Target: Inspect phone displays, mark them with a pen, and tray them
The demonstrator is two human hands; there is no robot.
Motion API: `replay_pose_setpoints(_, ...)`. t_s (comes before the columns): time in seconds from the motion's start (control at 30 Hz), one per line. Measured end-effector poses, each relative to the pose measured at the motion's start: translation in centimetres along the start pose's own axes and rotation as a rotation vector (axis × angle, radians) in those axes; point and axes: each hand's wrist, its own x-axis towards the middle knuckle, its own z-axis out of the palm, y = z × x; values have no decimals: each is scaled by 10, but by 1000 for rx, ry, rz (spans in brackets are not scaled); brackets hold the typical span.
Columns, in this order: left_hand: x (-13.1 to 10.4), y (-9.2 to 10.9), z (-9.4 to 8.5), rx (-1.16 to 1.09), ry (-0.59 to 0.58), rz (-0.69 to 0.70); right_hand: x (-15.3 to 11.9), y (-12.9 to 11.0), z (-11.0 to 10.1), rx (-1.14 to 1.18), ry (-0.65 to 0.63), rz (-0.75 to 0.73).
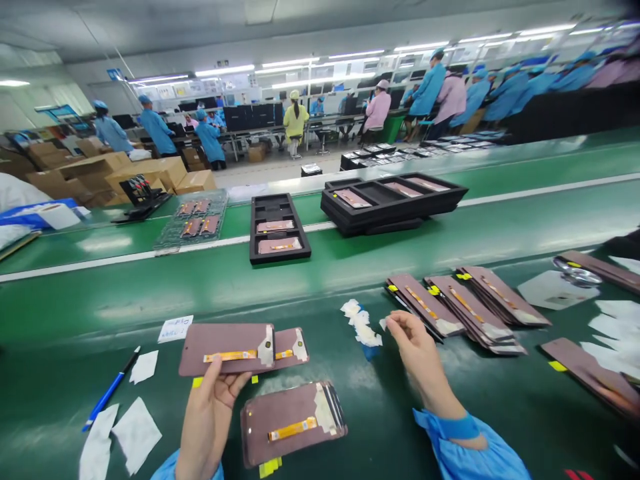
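Glossy green bench; left hand pinching flat brown panel; right hand pinching whitish scrap.

The surface under my wrists is smooth, glossy green, catching pale reflections. In my left grip, the panel has a smooth, matt mauve back with a shiny orange ribbon strip. Left of that panel lie crumpled white wipes, soft and matt like cloth or paper, and a pen of blue and black plastic. Above it, the tray is matt black; the cartons are dull brown cardboard.
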Motion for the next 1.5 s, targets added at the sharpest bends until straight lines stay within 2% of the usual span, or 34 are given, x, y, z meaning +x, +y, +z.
replay_pose_setpoints(0.1,0,-14,9,43,-23,-72,-6,-23,7,112,-49,7)
replay_pose_setpoints(0.23,3,-33,17,59,-75,-143,-24,-63,35,333,-327,87)
replay_pose_setpoints(0.3,4,-39,17,51,-93,-162,-34,-75,51,341,-478,69)
replay_pose_setpoints(0.37,4,-43,16,37,-99,-172,-42,-81,65,264,-622,-30)
replay_pose_setpoints(0.43,3,-45,14,21,-110,-172,-49,-82,76,100,-750,-203)
replay_pose_setpoints(0.57,-2,-48,12,-2,-111,-172,-63,-79,94,-323,-888,-572)
replay_pose_setpoints(0.67,-5,-50,11,-20,-129,-182,-69,-79,106,-460,-922,-646)
replay_pose_setpoints(0.73,-5,-48,9,-19,-168,-184,-68,-79,110,-455,-937,-652)
replay_pose_setpoints(0.8,-1,-40,3,13,-158,-127,-63,-77,109,-436,-935,-660)
replay_pose_setpoints(0.93,10,-19,-15,175,76,135,-47,-66,101,-442,-916,-665)
replay_pose_setpoints(1.0,14,-13,-24,277,125,218,-42,-58,99,-456,-937,-659)
replay_pose_setpoints(1.1,15,-14,-28,406,61,250,-40,-47,101,-467,-980,-661)
replay_pose_setpoints(1.23,16,-26,-24,534,-38,262,-39,-35,108,-501,-1024,-650)
replay_pose_setpoints(1.37,22,-29,-21,640,-60,300,-37,-33,110,-515,-1047,-583)
replay_pose_setpoints(1.43,25,-28,-22,673,-60,311,-35,-37,105,-458,-996,-565)
replay_pose_setpoints(1.5,27,-27,-24,690,-57,314,-29,-40,94,-396,-828,-517)
